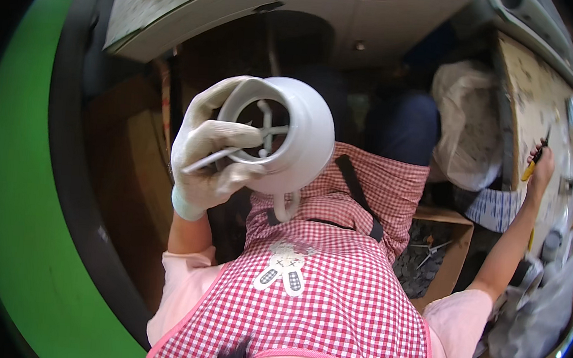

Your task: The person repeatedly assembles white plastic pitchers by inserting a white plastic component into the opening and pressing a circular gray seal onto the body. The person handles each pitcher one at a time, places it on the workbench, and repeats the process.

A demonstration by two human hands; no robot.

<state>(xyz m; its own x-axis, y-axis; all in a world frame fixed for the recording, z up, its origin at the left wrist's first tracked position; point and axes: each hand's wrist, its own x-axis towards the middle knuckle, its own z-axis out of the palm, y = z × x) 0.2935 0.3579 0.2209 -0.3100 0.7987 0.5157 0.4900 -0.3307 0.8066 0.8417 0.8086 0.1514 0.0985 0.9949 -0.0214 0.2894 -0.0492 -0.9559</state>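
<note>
Gripping white jug (314, 131) in left hand (205, 147). Holding yellow-handled tool (528, 172) well rightward in right hand (544, 168), near bench's (534, 91) left edge.

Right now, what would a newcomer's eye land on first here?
Probably the white hollow part just above centre, held in the gloved left hand, with the red-checked apron and its rabbit patch below. Next, the bright green surface down the left side. At far right, the bare right hand grips a yellow-and-black tool.
</note>
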